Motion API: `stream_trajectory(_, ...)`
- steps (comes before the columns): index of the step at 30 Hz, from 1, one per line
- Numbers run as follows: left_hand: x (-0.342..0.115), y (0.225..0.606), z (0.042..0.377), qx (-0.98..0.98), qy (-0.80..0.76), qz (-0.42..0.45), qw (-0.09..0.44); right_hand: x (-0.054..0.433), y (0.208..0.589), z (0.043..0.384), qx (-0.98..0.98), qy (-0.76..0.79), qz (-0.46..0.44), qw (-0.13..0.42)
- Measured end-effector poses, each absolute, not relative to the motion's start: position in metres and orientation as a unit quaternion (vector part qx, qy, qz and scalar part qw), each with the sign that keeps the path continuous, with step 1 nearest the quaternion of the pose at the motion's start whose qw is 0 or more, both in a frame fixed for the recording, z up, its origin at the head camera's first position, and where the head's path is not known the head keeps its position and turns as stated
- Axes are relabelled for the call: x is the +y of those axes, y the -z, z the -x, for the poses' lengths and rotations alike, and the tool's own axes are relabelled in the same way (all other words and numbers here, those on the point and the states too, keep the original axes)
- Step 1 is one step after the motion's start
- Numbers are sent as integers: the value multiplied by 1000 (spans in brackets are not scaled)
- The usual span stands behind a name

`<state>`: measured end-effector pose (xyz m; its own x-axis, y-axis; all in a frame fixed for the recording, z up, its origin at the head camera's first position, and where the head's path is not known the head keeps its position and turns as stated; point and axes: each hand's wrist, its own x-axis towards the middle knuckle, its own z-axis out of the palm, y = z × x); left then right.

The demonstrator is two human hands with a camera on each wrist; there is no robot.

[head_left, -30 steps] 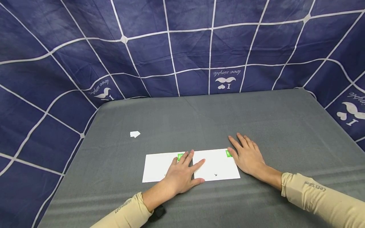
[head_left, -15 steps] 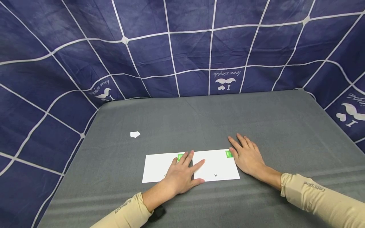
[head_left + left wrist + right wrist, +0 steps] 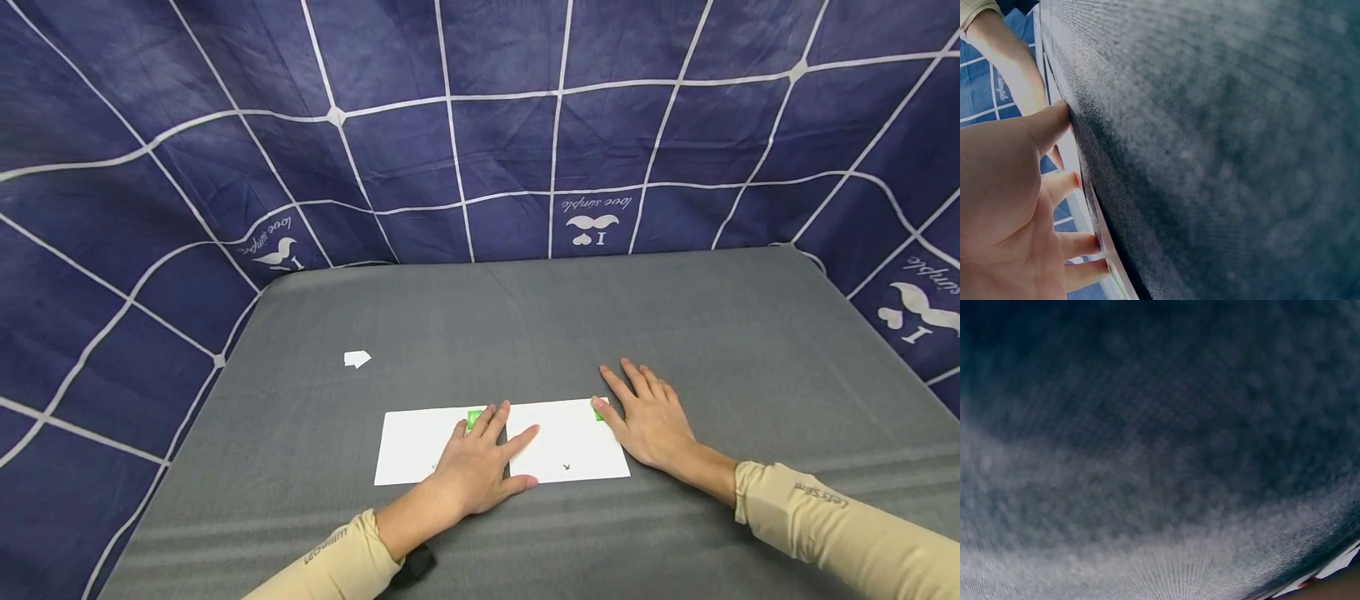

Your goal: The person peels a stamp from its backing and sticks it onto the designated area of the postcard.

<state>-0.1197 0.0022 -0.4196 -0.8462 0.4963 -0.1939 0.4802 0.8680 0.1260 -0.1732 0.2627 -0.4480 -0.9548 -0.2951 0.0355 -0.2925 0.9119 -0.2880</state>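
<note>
Two flat white rectangles, like envelopes, lie side by side on a grey cloth surface. Each bears a green stamp-like square at its upper right corner and a small mark lower down. My left hand lies with fingers spread across the gap between the left rectangle and the right rectangle, its fingertips by the left green square. On the right, my right hand rests flat with fingers spread, the thumb over part of the right green square. The left wrist view shows the left fingertips down at the white edge.
Small white paper pieces lie farther back on the left of the grey cloth. A blue curtain with white lines encloses the back and sides. Something black sits beneath the left wrist.
My right thumb has shifted slightly left, covering more of the right green square. My left hand stays in place. The head view has tilted up a little.
</note>
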Motion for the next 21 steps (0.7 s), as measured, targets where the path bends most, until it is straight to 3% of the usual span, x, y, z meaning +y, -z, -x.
stream_trajectory(11,3,419,120,960,-36,-255,111,261,448,174,980,141,142,4)
stream_trajectory(21,2,419,119,960,-37,-253,114,261,448,175,978,132,153,-51)
